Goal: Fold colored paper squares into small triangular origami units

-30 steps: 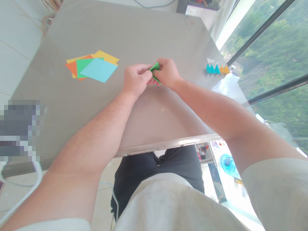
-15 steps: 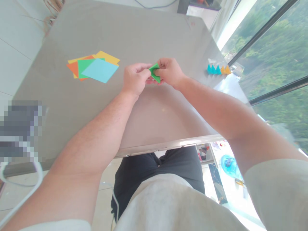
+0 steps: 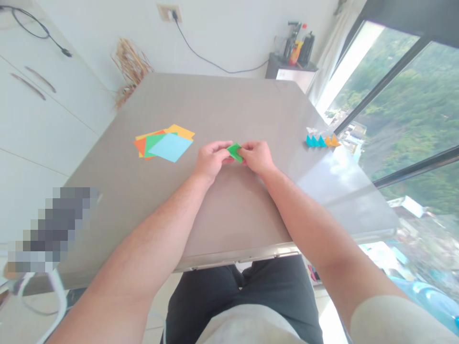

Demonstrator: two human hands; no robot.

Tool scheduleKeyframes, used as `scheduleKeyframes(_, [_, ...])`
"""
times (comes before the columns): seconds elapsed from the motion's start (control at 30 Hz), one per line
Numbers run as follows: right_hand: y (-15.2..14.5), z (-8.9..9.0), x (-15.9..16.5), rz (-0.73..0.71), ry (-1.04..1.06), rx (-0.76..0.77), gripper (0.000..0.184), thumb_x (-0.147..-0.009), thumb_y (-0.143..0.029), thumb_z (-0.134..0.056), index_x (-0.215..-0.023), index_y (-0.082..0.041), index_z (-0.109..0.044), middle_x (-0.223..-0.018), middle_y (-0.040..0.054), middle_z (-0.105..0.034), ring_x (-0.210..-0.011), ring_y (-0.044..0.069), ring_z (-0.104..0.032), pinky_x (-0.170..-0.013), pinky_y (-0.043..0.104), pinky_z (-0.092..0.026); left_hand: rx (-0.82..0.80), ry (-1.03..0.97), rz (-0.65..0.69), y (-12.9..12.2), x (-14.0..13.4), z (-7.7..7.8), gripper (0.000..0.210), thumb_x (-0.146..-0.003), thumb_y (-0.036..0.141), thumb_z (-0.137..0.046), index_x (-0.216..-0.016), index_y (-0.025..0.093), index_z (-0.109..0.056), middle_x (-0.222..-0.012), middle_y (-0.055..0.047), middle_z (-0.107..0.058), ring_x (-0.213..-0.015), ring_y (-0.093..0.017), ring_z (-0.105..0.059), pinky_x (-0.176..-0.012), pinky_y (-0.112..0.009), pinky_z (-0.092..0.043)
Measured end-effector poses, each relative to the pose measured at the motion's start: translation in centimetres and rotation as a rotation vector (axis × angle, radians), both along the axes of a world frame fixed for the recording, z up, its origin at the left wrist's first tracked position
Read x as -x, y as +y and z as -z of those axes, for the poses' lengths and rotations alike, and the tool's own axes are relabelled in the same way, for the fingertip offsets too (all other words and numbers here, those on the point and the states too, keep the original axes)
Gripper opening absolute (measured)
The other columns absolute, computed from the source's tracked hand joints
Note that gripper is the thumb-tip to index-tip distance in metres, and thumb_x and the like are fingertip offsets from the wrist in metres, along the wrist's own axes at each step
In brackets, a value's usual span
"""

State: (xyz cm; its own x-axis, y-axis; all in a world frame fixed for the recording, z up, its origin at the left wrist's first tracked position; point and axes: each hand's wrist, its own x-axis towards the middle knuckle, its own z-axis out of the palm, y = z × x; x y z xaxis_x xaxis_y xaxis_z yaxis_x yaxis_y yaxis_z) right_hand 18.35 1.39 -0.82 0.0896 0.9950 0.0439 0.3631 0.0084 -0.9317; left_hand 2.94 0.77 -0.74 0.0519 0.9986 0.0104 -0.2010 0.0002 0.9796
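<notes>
Broad grey-brown table (image 3: 222,105). Left: fanned flat orange, yellow, green, pale-blue paper sheets (image 3: 171,147), likely for easy reach. Left hand (image 3: 210,160), right hand (image 3: 258,156): both pinching. Right: rowed blue and orange folded-paper peaks (image 3: 315,142), presumably out of the way. Smallest: folded green paper piece (image 3: 234,152), held between both hands, seemingly for steadiness.

Just above the middle, toward twelve o'clock, we see green paper (image 3: 235,152), smooth and matt. The loose sheets (image 3: 171,147) between nine and ten look like flat, matt paper too, and the folded shapes (image 3: 314,141) between two and three like crisp paper. Our table (image 3: 233,210) is smooth, with a glossy sheen at three. At six, our trousers (image 3: 211,289) are dull cloth; at two, the window (image 3: 398,91) is glass.
</notes>
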Motion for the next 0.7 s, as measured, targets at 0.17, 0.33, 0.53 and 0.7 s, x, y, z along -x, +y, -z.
scheduleKeyframes(0.17, [-0.3, 0.2, -0.1, -0.023, 0.050, -0.003, 0.015, -0.077, -0.033, -0.063, -0.077, -0.021, -0.073, -0.060, -0.0006, -0.067, -0.056, 0.016, -0.063, -0.056, 0.027, -0.052, 0.007, -0.017, 0.002, 0.0, 0.3, 0.0, 0.030, -0.064, 0.020, -0.074, -0.093, 0.018, -0.080, -0.091, -0.006, -0.076, -0.092, -0.025, -0.072, -0.084, -0.039, -0.061])
scheduleKeyframes(0.33, [-1.2, -0.3, -0.2, -0.121, 0.174, 0.008, 0.035, -0.079, -0.030, -0.065, -0.113, -0.026, -0.070, -0.074, -0.0002, -0.074, -0.062, 0.017, -0.069, -0.062, 0.030, -0.058, 0.011, -0.062, 0.002, 0.2, 0.8, 0.1, 0.029, -0.067, 0.020, -0.072, -0.094, 0.017, -0.080, -0.090, -0.007, -0.076, -0.088, -0.024, -0.073, -0.086, -0.041, -0.061])
scheduleKeyframes(0.53, [-1.1, -0.4, -0.1, -0.137, 0.210, 0.018, 0.022, -0.078, -0.022, -0.060, -0.096, -0.025, -0.072, -0.066, -0.0015, -0.071, -0.060, 0.016, -0.069, -0.060, 0.029, -0.059, 0.032, -0.061, 0.047, 0.1, 0.7, 0.0, 0.028, -0.066, 0.020, -0.072, -0.092, 0.016, -0.080, -0.086, -0.008, -0.077, -0.085, -0.025, -0.073, -0.089, -0.043, -0.060])
scheduleKeyframes(0.7, [-1.2, -0.7, -0.1, -0.131, 0.268, 0.064, 0.025, -0.077, -0.021, -0.055, -0.096, -0.024, -0.071, -0.074, 0.0004, -0.073, -0.064, 0.018, -0.072, -0.061, 0.030, -0.060, 0.034, -0.068, 0.047, 0.2, 0.8, 0.0, 0.029, -0.065, 0.020, -0.072, -0.093, 0.016, -0.080, -0.087, -0.008, -0.077, -0.088, -0.025, -0.073, -0.088, -0.042, -0.059])
